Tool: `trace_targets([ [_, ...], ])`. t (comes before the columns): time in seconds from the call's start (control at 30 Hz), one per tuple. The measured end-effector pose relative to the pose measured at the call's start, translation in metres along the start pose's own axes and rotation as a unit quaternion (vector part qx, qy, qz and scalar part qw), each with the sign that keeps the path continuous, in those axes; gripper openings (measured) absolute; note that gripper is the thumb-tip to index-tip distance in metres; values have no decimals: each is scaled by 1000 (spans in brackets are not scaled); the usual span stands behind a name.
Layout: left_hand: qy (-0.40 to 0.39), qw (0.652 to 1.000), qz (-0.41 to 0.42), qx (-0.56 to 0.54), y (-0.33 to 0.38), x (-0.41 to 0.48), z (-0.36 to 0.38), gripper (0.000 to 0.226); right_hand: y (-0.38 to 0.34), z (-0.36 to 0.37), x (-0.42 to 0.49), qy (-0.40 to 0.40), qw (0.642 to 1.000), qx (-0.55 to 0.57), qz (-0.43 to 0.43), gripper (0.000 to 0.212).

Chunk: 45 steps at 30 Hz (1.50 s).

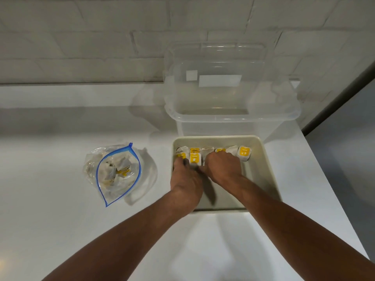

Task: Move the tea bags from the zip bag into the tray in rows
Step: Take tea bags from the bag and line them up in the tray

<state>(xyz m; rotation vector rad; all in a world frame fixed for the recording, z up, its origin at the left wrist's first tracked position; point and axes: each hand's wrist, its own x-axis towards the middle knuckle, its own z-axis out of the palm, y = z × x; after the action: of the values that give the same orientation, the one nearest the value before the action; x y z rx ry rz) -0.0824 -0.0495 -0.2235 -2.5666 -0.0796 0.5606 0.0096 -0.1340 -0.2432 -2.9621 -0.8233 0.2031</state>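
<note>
A beige tray [263, 171] sits on the white counter, right of centre. A row of several tea bags [243, 153] with yellow tags lines its far wall. Both my hands are inside the tray at that row. My left hand [185, 179] reaches to the left end, its fingertips on a tea bag there. My right hand [223, 166] is curled over the middle of the row, and its fingers are hidden beneath it. One yellow-tagged tea bag [195, 159] stands between the two hands. The clear zip bag [117, 173] with a blue seal lies open at left, holding more tea bags.
A clear plastic box [231, 102] with its lid stands just behind the tray against a white brick wall. The counter edge [324, 159] runs diagonally at the right, with a grey floor beyond it.
</note>
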Motion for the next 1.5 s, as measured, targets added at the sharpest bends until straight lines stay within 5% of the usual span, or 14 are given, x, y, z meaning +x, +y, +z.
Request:
trace_targets([
  [0.4, -2, 999, 47, 5, -3, -13, -26, 52, 1, -3, 4, -9, 998, 36, 46, 46],
  [0.77, 136, 978, 6, -155, -41, -26, -49, 22, 2, -35, -17, -4, 995, 99, 21, 18],
  [0.97, 192, 937, -8, -291, -84, -35, -32, 28, -2, -59, -30, -72, 973, 212, -61, 11],
  [1.2, 159, 879, -23, -448, -175, -77, 24, 16, -66, -96, -41, -47, 949, 288, -120, 6],
  [1.5, 134, 927, -103, -334, -189, -75, 116, 26, -184, -53, -25, -106, 952, 238, -159, 29],
])
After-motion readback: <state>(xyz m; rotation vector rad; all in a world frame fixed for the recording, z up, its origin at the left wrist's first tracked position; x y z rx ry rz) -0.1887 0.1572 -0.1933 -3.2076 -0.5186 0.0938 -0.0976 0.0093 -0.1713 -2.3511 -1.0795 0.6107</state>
